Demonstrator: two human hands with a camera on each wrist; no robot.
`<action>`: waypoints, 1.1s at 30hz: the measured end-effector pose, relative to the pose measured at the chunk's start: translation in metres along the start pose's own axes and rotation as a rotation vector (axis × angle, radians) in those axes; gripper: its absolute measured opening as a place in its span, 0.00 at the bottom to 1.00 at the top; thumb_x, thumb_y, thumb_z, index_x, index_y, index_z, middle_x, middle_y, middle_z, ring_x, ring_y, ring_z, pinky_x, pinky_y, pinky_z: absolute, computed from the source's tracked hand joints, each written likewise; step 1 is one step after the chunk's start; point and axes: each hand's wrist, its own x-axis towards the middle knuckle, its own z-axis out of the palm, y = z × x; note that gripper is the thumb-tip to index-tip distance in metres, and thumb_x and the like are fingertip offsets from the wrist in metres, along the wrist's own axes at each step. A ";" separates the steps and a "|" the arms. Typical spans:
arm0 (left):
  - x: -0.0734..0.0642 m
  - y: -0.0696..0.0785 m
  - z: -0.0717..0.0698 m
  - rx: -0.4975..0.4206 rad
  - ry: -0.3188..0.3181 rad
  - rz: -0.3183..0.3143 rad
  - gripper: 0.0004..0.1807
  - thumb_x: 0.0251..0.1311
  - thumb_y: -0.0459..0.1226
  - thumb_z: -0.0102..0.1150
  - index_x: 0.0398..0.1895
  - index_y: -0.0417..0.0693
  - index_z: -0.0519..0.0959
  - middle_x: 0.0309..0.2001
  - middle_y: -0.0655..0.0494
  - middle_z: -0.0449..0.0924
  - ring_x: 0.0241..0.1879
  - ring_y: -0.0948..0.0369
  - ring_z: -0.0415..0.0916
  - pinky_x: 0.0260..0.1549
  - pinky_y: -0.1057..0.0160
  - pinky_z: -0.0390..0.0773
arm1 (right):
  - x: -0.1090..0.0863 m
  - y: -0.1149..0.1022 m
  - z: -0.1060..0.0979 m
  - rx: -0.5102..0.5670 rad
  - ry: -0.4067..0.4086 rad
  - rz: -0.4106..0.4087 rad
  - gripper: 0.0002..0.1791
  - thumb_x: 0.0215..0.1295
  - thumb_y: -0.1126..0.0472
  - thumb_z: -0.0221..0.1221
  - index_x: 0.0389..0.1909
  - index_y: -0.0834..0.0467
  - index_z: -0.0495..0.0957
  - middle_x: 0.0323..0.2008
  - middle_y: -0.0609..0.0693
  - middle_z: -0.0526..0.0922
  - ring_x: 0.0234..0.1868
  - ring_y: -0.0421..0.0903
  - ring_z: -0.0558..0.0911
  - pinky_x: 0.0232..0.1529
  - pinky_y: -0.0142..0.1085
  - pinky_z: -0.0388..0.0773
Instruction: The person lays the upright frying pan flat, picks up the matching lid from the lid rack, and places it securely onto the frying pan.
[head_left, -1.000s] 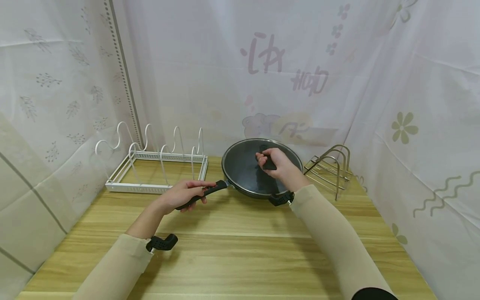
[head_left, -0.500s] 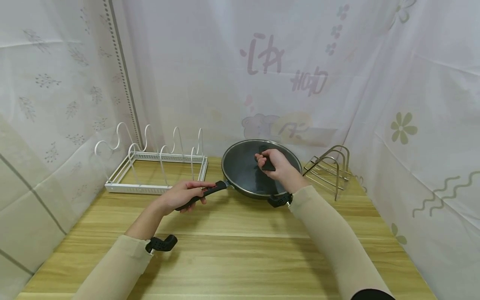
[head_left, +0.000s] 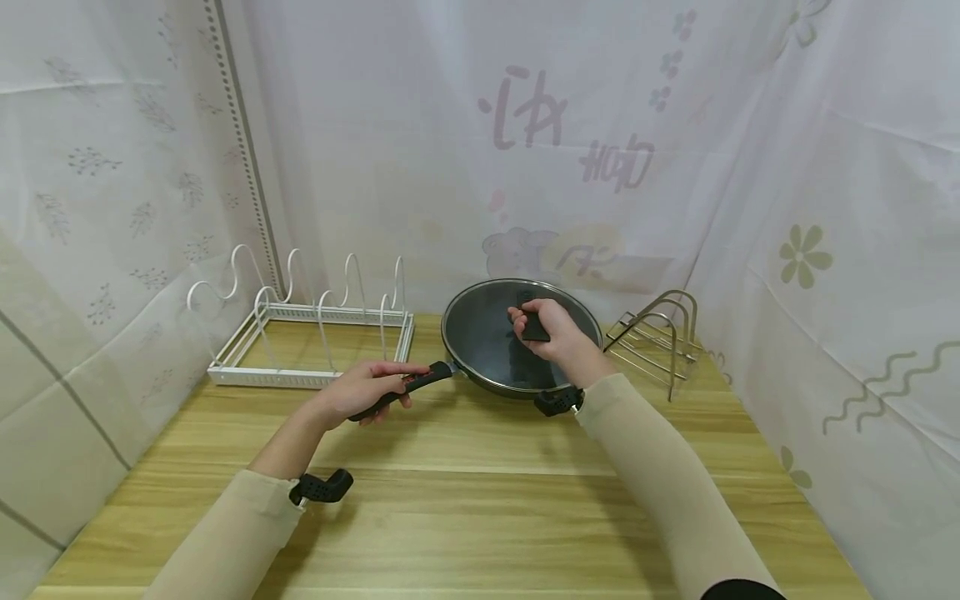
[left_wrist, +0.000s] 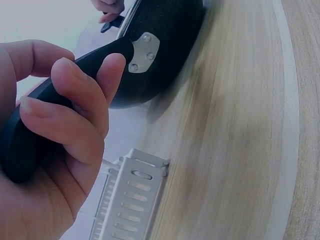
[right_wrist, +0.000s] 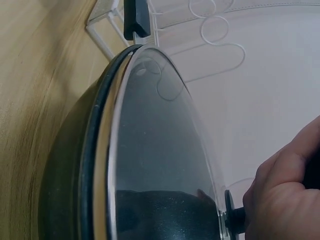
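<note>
A dark frying pan (left_wrist: 175, 45) stands on the wooden table near the back wall. My left hand (head_left: 371, 392) is wrapped around its black handle (head_left: 431, 379), fingers curled under it in the left wrist view. Over the pan lies a round glass lid (head_left: 487, 333) with a silver rim. Its black knob (head_left: 536, 327) is in the grip of my right hand (head_left: 558, 329). From the right wrist, a tan band shows between the lid (right_wrist: 160, 145) and the dark rim of the pan (right_wrist: 65, 165).
A white wire rack (head_left: 270, 379) with upright curved dividers stands left of the pan. To the right, a small gold-coloured metal rack (head_left: 667, 333) sits close to the pan's side. Patterned cloth (head_left: 375, 125) hangs behind the table (head_left: 480, 517).
</note>
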 end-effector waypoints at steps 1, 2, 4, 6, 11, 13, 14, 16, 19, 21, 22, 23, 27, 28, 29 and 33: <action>0.000 0.000 0.000 -0.002 -0.001 0.001 0.27 0.81 0.38 0.49 0.80 0.55 0.76 0.45 0.38 0.87 0.17 0.62 0.71 0.16 0.65 0.66 | 0.000 0.000 0.000 -0.007 -0.001 -0.005 0.31 0.89 0.61 0.42 0.86 0.56 0.49 0.64 0.54 0.70 0.24 0.38 0.70 0.22 0.26 0.74; 0.000 0.000 0.000 -0.002 -0.001 0.001 0.27 0.81 0.38 0.49 0.80 0.55 0.76 0.45 0.37 0.87 0.17 0.62 0.71 0.16 0.65 0.66 | 0.000 0.001 -0.001 -0.017 0.001 -0.011 0.31 0.89 0.60 0.42 0.87 0.54 0.48 0.66 0.54 0.70 0.25 0.38 0.71 0.23 0.26 0.75; -0.001 0.001 0.000 -0.003 -0.001 0.003 0.27 0.81 0.38 0.49 0.80 0.54 0.76 0.45 0.37 0.87 0.18 0.61 0.72 0.16 0.65 0.67 | 0.000 0.001 -0.002 -0.035 0.003 -0.014 0.33 0.89 0.60 0.42 0.88 0.53 0.47 0.64 0.54 0.72 0.25 0.38 0.72 0.24 0.26 0.76; -0.001 0.001 -0.001 0.001 -0.002 0.005 0.27 0.81 0.38 0.49 0.80 0.54 0.76 0.45 0.36 0.86 0.19 0.60 0.73 0.17 0.65 0.68 | 0.000 0.002 -0.002 -0.060 0.007 -0.019 0.33 0.89 0.59 0.43 0.87 0.53 0.47 0.61 0.54 0.75 0.26 0.39 0.74 0.24 0.27 0.77; -0.003 -0.001 -0.002 0.021 -0.001 0.020 0.27 0.82 0.38 0.49 0.80 0.52 0.75 0.46 0.37 0.87 0.22 0.57 0.78 0.18 0.65 0.71 | -0.002 0.004 -0.003 -0.136 -0.002 -0.025 0.31 0.89 0.56 0.43 0.86 0.55 0.50 0.46 0.52 0.82 0.28 0.40 0.78 0.27 0.30 0.80; -0.004 -0.001 -0.003 0.041 0.001 0.034 0.27 0.83 0.37 0.49 0.81 0.51 0.75 0.48 0.37 0.88 0.24 0.56 0.80 0.18 0.64 0.73 | -0.005 0.005 -0.004 -0.173 -0.005 -0.024 0.27 0.90 0.54 0.43 0.82 0.58 0.58 0.40 0.51 0.82 0.29 0.41 0.79 0.28 0.31 0.81; -0.004 -0.002 -0.003 0.053 0.002 0.043 0.27 0.83 0.37 0.49 0.81 0.50 0.74 0.50 0.37 0.88 0.25 0.55 0.81 0.18 0.64 0.74 | -0.006 0.006 -0.004 -0.197 -0.005 -0.026 0.26 0.90 0.53 0.43 0.80 0.60 0.61 0.38 0.51 0.82 0.29 0.41 0.79 0.28 0.31 0.81; -0.005 -0.001 -0.003 0.074 0.005 0.056 0.27 0.82 0.36 0.49 0.81 0.49 0.74 0.53 0.35 0.87 0.28 0.54 0.83 0.18 0.63 0.76 | -0.010 0.007 -0.005 -0.251 -0.003 -0.039 0.26 0.91 0.51 0.43 0.79 0.59 0.62 0.40 0.51 0.81 0.30 0.42 0.80 0.29 0.32 0.83; -0.006 0.000 -0.003 0.128 0.037 0.077 0.26 0.81 0.35 0.51 0.79 0.48 0.76 0.54 0.33 0.87 0.33 0.51 0.87 0.20 0.61 0.80 | -0.017 0.008 -0.008 -0.352 -0.003 -0.069 0.28 0.91 0.49 0.42 0.80 0.59 0.61 0.45 0.51 0.79 0.32 0.44 0.80 0.31 0.33 0.84; -0.006 0.002 -0.003 0.166 0.073 0.084 0.25 0.81 0.36 0.52 0.77 0.47 0.78 0.52 0.32 0.87 0.35 0.48 0.87 0.24 0.59 0.82 | -0.024 0.009 -0.011 -0.426 -0.005 -0.095 0.30 0.90 0.47 0.41 0.82 0.59 0.59 0.48 0.52 0.77 0.32 0.45 0.81 0.32 0.33 0.85; -0.006 0.003 -0.003 0.199 0.097 0.098 0.25 0.81 0.36 0.53 0.77 0.46 0.78 0.52 0.32 0.87 0.37 0.48 0.87 0.26 0.58 0.83 | -0.028 0.010 -0.012 -0.453 -0.005 -0.103 0.31 0.90 0.47 0.40 0.81 0.61 0.61 0.48 0.52 0.78 0.32 0.45 0.81 0.33 0.33 0.85; -0.006 0.003 -0.002 0.236 0.125 0.115 0.24 0.81 0.36 0.53 0.76 0.46 0.79 0.53 0.33 0.88 0.40 0.48 0.87 0.29 0.58 0.84 | -0.033 0.010 -0.014 -0.479 -0.008 -0.111 0.32 0.90 0.46 0.40 0.81 0.62 0.62 0.47 0.52 0.78 0.32 0.45 0.82 0.33 0.33 0.86; -0.007 0.009 0.005 0.391 0.224 0.202 0.25 0.78 0.35 0.55 0.75 0.46 0.80 0.65 0.38 0.85 0.51 0.48 0.87 0.41 0.57 0.85 | -0.052 0.011 -0.023 -0.541 -0.019 -0.142 0.34 0.90 0.44 0.40 0.83 0.63 0.56 0.46 0.52 0.80 0.30 0.44 0.83 0.34 0.34 0.87; -0.008 0.012 0.008 0.442 0.246 0.234 0.25 0.77 0.35 0.55 0.74 0.46 0.80 0.67 0.40 0.84 0.56 0.48 0.86 0.46 0.54 0.86 | -0.056 0.012 -0.026 -0.552 -0.023 -0.152 0.35 0.90 0.44 0.40 0.82 0.64 0.54 0.44 0.52 0.81 0.30 0.44 0.83 0.34 0.34 0.88; -0.008 0.014 0.010 0.482 0.266 0.259 0.25 0.76 0.35 0.55 0.74 0.46 0.81 0.68 0.40 0.83 0.59 0.46 0.86 0.49 0.51 0.87 | -0.061 0.012 -0.028 -0.564 -0.027 -0.162 0.35 0.90 0.43 0.40 0.82 0.65 0.54 0.43 0.51 0.82 0.30 0.44 0.84 0.34 0.35 0.88; -0.010 0.027 0.021 0.609 0.313 0.344 0.25 0.74 0.36 0.58 0.73 0.46 0.81 0.68 0.42 0.82 0.63 0.42 0.83 0.56 0.42 0.84 | -0.080 0.012 -0.040 -0.650 -0.058 -0.212 0.32 0.91 0.43 0.39 0.75 0.67 0.62 0.36 0.47 0.84 0.30 0.43 0.86 0.37 0.38 0.89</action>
